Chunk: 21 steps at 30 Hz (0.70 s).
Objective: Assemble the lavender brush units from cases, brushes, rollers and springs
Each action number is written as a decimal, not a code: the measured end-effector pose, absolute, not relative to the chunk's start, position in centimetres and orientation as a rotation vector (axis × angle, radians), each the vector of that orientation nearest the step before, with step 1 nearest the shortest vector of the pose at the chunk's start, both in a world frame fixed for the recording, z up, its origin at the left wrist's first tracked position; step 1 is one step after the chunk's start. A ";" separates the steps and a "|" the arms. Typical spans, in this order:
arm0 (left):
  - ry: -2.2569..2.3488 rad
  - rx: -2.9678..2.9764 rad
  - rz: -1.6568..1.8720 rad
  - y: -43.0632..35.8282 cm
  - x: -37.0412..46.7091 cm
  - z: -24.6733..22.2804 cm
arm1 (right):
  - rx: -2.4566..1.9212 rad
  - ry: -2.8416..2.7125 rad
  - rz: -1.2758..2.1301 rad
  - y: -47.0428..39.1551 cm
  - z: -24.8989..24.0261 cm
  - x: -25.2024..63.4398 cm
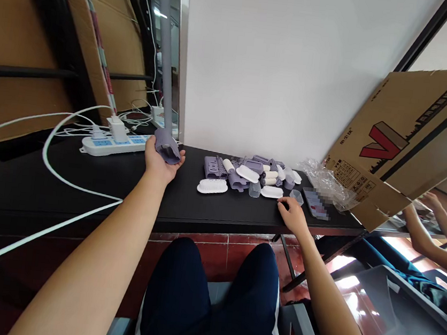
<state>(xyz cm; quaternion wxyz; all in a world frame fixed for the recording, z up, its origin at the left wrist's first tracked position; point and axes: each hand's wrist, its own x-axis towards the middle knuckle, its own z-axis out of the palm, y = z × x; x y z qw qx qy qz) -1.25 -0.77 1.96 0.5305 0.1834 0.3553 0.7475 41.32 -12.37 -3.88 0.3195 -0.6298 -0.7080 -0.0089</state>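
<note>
My left hand (160, 161) is raised over the left part of the black table, fingers wrapped round a hollow purple plastic casing (168, 146) whose open end faces me. Near the table's front edge rests my right hand (292, 216), apparently holding nothing, its fingertips beside a white oval bristled piece (272, 192). Between the hands lies a pile of purple plastic casings (242, 179), white rollers (269, 178) and white oval pieces. Another white bristled piece (212, 186) sits at the pile's front left. Small clear plastic caps (255, 190) lie in front.
A white power strip (113, 145) with plugs and cables stands at the left. Right of the pile are a phone (316, 204), crumpled clear plastic (330, 184) and a leaning cardboard box (412, 140). A co-worker's arms (422, 228) show at the far right.
</note>
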 end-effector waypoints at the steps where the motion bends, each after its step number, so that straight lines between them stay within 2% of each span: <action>1: 0.837 0.417 1.783 -0.9 -1.3 2.0 | -1.684 -1.850 -0.039 -12.3 -3.9 41.3; 11: 0.844 0.429 1.667 -1.3 -0.7 2.3 | -1.859 -1.750 -0.280 -11.6 -3.1 38.6; 21: 1.006 0.513 1.597 -1.2 0.0 2.1 | -1.912 -1.664 -0.342 -9.6 -1.6 36.1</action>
